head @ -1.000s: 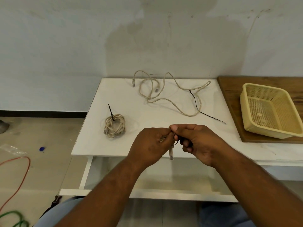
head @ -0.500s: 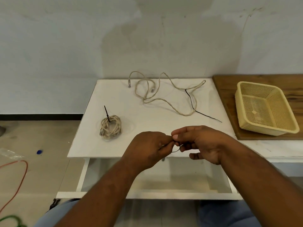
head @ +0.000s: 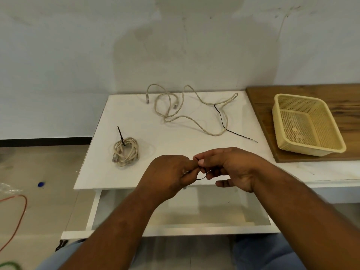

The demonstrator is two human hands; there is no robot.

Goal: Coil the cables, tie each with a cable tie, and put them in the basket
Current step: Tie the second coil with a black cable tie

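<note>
While poised over table's (head: 175, 143) front edge, pinched black cable tie loop (head: 201, 178) between left hand (head: 169, 175) and right hand (head: 230, 168), fingertips closed tight. Had tied coil (head: 126, 151) lying table-left, loose cable (head: 215, 134) at back, basket (head: 327, 121) far right.

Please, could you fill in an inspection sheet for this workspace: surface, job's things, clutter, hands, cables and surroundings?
Surface: white table top; open white drawer below.
Job's things: yellow plastic mesh basket, no cables inside, on brown wooden board; loose black cable tie crossing the untied cable.
Clutter: small blue object and clear plastic wrap on floor.
Hands: fingers of left hand and right hand pinch a thin black tie loop.
Cables: tied beige cable coil; untied beige cable; orange floor cable.
Surroundings: stained pale wall.
</note>
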